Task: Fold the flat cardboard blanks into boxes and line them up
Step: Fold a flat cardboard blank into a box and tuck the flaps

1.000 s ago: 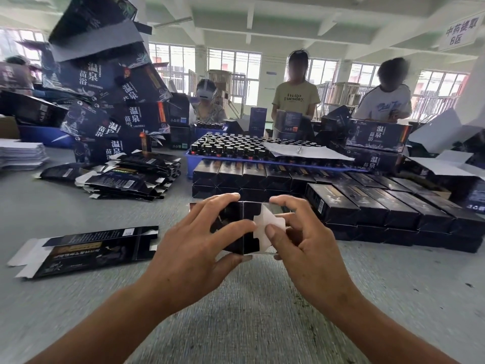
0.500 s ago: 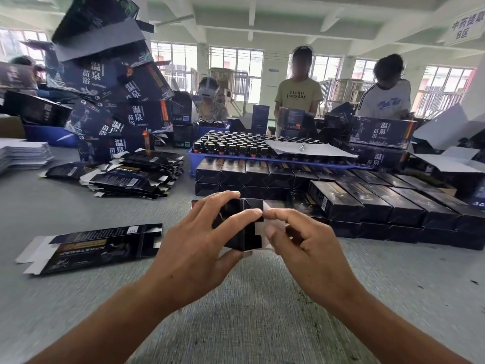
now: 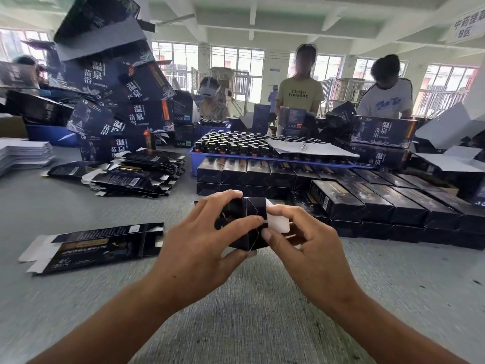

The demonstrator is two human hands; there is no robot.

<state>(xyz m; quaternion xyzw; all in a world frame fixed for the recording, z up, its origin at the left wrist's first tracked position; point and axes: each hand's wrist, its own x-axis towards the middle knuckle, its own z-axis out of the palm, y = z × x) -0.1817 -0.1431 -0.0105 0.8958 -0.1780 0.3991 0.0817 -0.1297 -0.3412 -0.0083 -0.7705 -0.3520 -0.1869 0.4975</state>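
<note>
I hold a small black box (image 3: 250,214) end-on above the grey table (image 3: 249,298). My left hand (image 3: 202,243) wraps its left side, thumb across the near end. My right hand (image 3: 307,248) pinches the white end flap (image 3: 278,222) at the box's right edge. A flat black blank (image 3: 97,244) lies on the table to my left. Folded black boxes stand in rows (image 3: 367,198) ahead and to the right. A pile of flat blanks (image 3: 139,173) sits at the left rear.
A blue tray of dark bottles (image 3: 252,148) stands behind the box rows, with white paper on it. Large dark printed cartons (image 3: 110,82) are stacked high at the left. Three persons work across the table. White sheets (image 3: 23,155) lie at the far left.
The box has turned slightly in my hands and the white flap now sticks out further to the right under my right fingers. The view has shifted a little.
</note>
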